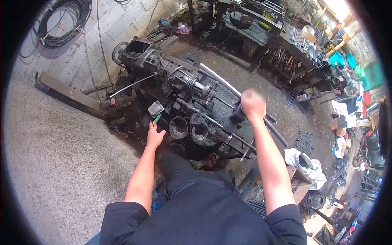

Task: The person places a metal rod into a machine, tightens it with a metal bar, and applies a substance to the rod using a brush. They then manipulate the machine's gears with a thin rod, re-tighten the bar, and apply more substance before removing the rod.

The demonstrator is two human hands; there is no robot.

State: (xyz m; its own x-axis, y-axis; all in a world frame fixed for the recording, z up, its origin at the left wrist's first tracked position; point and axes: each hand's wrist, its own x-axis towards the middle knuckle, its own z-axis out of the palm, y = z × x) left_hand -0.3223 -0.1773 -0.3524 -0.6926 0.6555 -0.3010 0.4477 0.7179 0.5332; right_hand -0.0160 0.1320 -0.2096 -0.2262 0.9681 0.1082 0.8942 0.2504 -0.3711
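Observation:
My left hand (pixel 154 137) is closed at the left of the machine, its thumb standing out to the side. From its fingers a short green handle (pixel 157 118) points up toward a squarish silver-grey metal piece (pixel 155 108), which it meets in this view. My right hand (pixel 253 105) is closed in a fist over the carriage (pixel 238 114) of a dark lathe-like machine (pixel 185 79). A blur covers its fingers, and I cannot tell what they grip. Beside that fist run a pale metal pipe (pixel 220 79) and a dark round bar (pixel 276 131).
Two round metal bowls (pixel 178 127) (pixel 200 131) with dark bits sit below the machine's rods. A rough grey slab (pixel 65 163) fills the left. Coiled black cable (pixel 63 24) hangs on the wall. Several rods (pixel 304 142) and a white sack (pixel 306 165) lie at right.

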